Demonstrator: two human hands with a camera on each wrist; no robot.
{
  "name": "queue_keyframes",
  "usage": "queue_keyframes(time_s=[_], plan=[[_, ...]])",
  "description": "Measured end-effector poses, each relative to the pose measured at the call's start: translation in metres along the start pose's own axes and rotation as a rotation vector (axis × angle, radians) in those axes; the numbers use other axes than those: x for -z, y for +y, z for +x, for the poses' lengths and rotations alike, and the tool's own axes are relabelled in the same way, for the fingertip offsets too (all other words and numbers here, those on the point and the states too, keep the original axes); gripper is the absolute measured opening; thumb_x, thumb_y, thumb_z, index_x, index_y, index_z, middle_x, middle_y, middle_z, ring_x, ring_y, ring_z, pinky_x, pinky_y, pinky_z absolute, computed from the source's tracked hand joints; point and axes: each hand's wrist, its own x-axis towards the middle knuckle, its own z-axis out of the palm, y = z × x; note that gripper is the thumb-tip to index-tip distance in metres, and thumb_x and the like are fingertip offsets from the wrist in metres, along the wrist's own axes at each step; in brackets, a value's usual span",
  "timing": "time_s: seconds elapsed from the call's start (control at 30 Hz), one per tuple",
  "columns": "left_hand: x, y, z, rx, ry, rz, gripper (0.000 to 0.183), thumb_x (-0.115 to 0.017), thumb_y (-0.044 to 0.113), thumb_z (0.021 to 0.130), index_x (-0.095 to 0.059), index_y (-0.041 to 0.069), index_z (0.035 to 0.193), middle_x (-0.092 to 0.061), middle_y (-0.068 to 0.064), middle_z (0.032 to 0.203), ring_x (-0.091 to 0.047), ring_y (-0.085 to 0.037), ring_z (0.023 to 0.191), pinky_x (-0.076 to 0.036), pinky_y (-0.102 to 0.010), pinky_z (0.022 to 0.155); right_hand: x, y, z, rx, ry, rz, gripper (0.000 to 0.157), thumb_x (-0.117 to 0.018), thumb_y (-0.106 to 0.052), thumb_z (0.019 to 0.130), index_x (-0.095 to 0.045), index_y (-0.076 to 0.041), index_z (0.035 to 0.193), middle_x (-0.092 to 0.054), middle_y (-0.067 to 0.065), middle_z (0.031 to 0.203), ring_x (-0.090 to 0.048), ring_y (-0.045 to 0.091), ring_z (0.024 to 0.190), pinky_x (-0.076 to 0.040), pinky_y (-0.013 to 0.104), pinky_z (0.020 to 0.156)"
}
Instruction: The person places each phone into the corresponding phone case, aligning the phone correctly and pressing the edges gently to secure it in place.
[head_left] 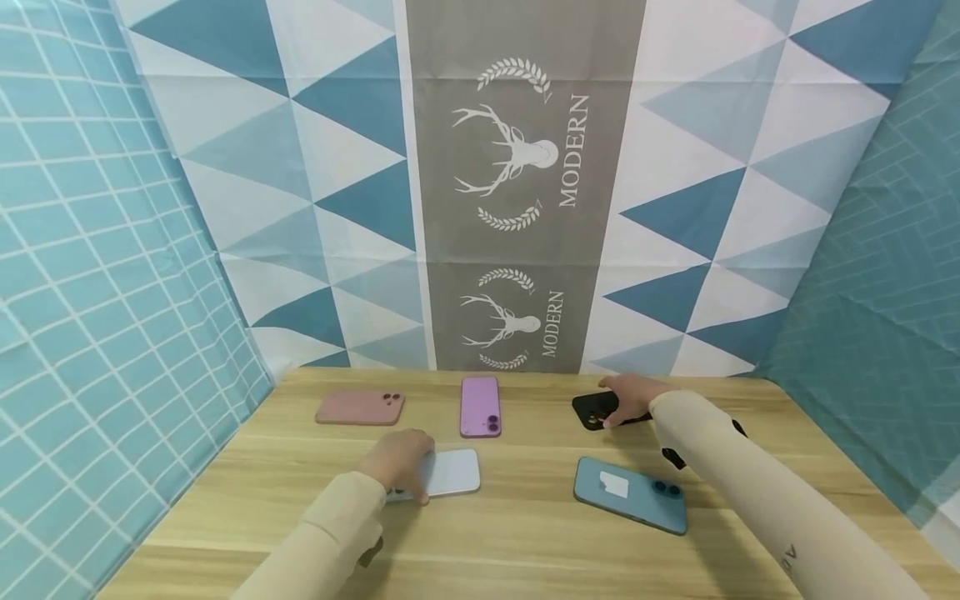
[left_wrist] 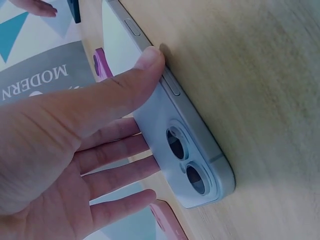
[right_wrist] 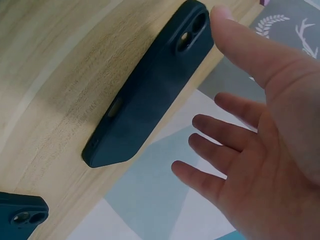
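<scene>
A white phone lies back up on the wooden table, its two camera lenses toward the left. My left hand reaches over it: the thumb presses the near side edge by the buttons, and the fingertips meet the opposite long edge. At the back right lies a black phone case, with wood colour showing through its camera cutout. Above it is my right hand, fingers spread apart beyond the far edge and thumb tip right at the camera corner. Nothing is gripped between those fingers.
A pink phone lies at the back left and a purple phone at the back middle. A blue phone with a white patch lies front right, beside my right forearm. Patterned cloth hangs behind the table.
</scene>
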Motion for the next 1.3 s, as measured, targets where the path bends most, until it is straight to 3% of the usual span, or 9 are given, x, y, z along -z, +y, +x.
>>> queue_keyframes(time_s=[0.17,0.4,0.77,1.07,1.3], plan=[[0.001,0.000,0.000,0.007,0.001,-0.018,0.067,-0.093,0.023,0.054,-0.065,0.002,0.111,-0.066,-0.011,0.115,-0.061,-0.030,0.108,-0.048,-0.045,0.102,-0.004,0.011,0.015,0.043,0.005,-0.055,0.086,-0.077,-0.049,0.075,-0.044,-0.001,0.138,-0.050,0.024,0.139,-0.049,0.044,0.124,-0.046,0.056,0.100],[0.000,0.001,-0.001,0.018,-0.003,-0.013,0.066,-0.093,0.023,0.054,-0.065,0.003,0.110,-0.067,-0.010,0.113,-0.061,-0.028,0.107,-0.049,-0.044,0.101,-0.001,0.001,0.014,0.018,0.010,-0.060,0.083,-0.087,-0.022,0.069,-0.045,0.001,0.138,-0.049,0.025,0.140,-0.048,0.044,0.126,-0.047,0.053,0.100],[0.000,-0.001,0.003,0.012,0.000,0.005,0.063,-0.093,0.026,0.052,-0.065,0.005,0.105,-0.067,-0.007,0.105,-0.062,-0.025,0.098,-0.051,-0.042,0.096,-0.013,0.002,0.024,0.032,0.037,-0.096,0.076,-0.085,-0.003,0.067,-0.049,-0.001,0.134,-0.055,0.022,0.133,-0.054,0.041,0.119,-0.053,0.048,0.094],[-0.001,-0.001,0.005,0.011,-0.011,0.011,0.065,-0.094,0.029,0.052,-0.065,0.006,0.106,-0.067,-0.005,0.104,-0.061,-0.023,0.098,-0.051,-0.041,0.096,-0.022,0.013,0.026,0.068,0.067,-0.068,0.068,-0.084,0.004,0.064,-0.056,-0.001,0.126,-0.061,0.020,0.119,-0.059,0.035,0.104,-0.055,0.047,0.087],[-0.003,-0.003,0.005,0.006,-0.005,0.032,0.064,-0.093,0.029,0.052,-0.065,0.007,0.105,-0.066,-0.003,0.101,-0.060,-0.020,0.093,-0.052,-0.040,0.092,-0.025,0.017,0.035,0.093,0.074,-0.065,0.067,-0.083,0.005,0.062,-0.057,0.000,0.123,-0.061,0.018,0.118,-0.060,0.032,0.102,-0.054,0.045,0.087]])
